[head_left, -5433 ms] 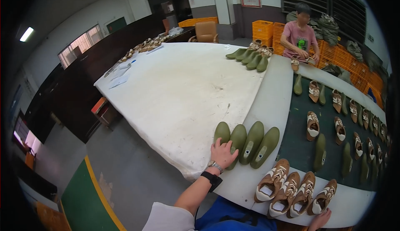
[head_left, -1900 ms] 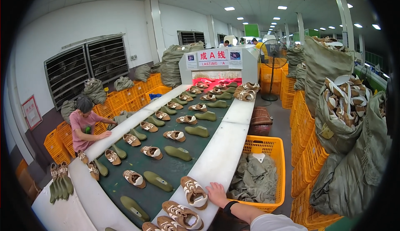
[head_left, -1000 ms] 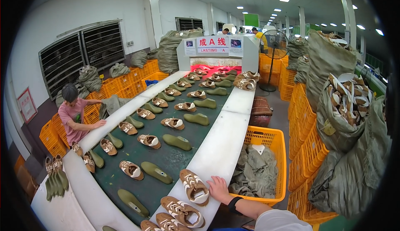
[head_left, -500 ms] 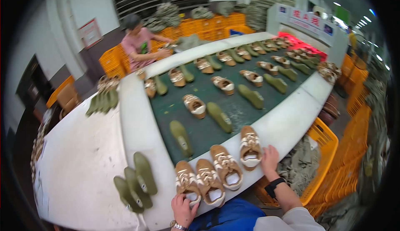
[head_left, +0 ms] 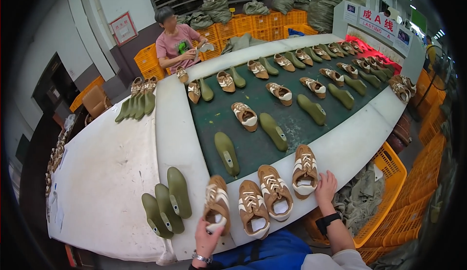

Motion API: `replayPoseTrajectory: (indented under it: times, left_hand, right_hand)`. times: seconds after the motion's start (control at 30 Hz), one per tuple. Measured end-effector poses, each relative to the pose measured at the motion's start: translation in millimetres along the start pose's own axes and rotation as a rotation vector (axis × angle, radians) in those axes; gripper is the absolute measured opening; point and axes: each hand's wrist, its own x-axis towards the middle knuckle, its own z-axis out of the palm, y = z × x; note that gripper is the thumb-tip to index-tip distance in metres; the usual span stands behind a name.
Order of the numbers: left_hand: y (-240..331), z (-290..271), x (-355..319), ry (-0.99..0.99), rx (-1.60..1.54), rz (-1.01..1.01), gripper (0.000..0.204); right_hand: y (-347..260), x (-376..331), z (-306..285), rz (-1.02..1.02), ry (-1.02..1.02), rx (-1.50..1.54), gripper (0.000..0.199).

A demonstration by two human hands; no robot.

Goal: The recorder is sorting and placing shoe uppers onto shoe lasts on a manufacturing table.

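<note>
My left hand [head_left: 207, 236] grips a brown sneaker [head_left: 217, 203] with white stripes by its heel, at the near edge of the white ledge. The sneaker is tilted and apart from two matching sneakers, the left one [head_left: 253, 209] and the right one [head_left: 275, 192], which stand side by side with white paper inside. Farther right is another brown sneaker [head_left: 305, 171]. Beside its heel my right hand [head_left: 327, 187] lies on the ledge, fingers stretched out and holding nothing. Several green shoe lasts [head_left: 168, 209] lie left of the held sneaker.
A green conveyor belt [head_left: 292, 129] carries rows of sneakers and lasts beyond the white ledge [head_left: 348, 148]. Across it, a person in a pink shirt [head_left: 177, 46] handles a shoe. An orange crate [head_left: 396, 182] holding grey-green cloth stands at my right. More lasts [head_left: 136, 107] rest far left.
My left hand has moved one sneaker leftward, out from beside its neighbour, and tilted it. The right hand stays by the rightmost near sneaker. The whole view has shifted slightly.
</note>
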Motion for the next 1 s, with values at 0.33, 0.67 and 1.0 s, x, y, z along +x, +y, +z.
replayPoseTrajectory:
  times: [0.33,0.67,1.0]
  left_hand:
    - [2.4,60.0,255.1,0.149,0.199,0.045,0.041]
    - [-46.9,127.1,378.1,-0.005,0.647,-0.283,0.042]
    - [6.0,30.6,338.6,-0.082,0.787,0.079,0.047]
  right_hand:
    - [-9.4,6.4,-9.4,-0.011,-0.054,0.032,0.029]
    - [-18.9,9.3,-24.3,0.028,-0.129,0.069,0.03]
    - [-15.9,5.7,-19.7,-0.026,-0.044,0.096,0.029]
